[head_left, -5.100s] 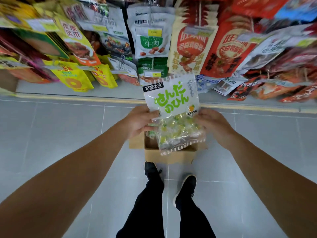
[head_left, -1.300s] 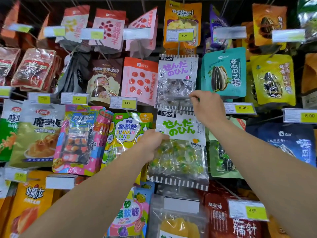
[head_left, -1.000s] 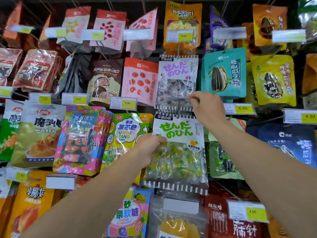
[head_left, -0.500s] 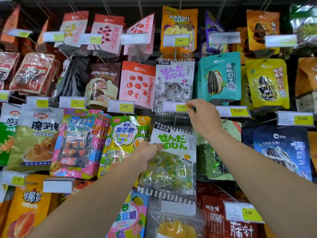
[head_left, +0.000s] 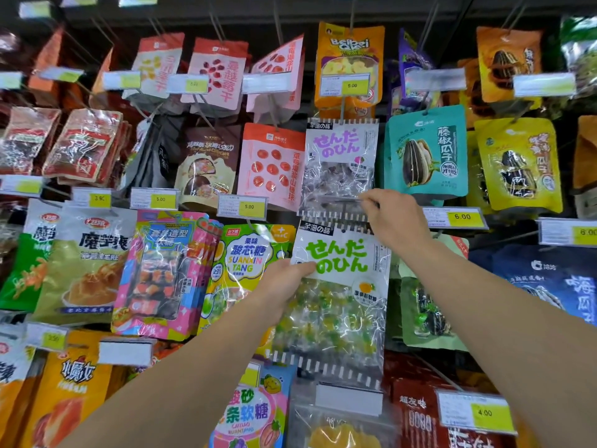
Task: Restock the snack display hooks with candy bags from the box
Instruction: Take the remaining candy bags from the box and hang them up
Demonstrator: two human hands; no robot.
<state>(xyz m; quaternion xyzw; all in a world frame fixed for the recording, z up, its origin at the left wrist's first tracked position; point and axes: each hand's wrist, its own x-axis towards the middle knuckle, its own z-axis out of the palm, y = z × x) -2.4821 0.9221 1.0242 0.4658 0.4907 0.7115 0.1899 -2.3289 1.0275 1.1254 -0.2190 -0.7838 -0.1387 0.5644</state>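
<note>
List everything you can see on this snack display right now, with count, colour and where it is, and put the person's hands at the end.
green-lettered candy bag: one, clear with white top, centre, held at the hooks
purple-lettered candy bag: one, clear and white, hanging directly above it
teal sunflower seed bag: one, right of the purple one
yellow seed bag: one, far right
coral hawthorn ball bag: one, left of the purple one
pink sushi-shaped candy bags: a stack, count unclear, left of centre
yellow price tags: several, on hook ends
left hand: grip on the green-lettered bag's left edge
right hand: at that bag's top right corner, pinching something thin above it
</note>
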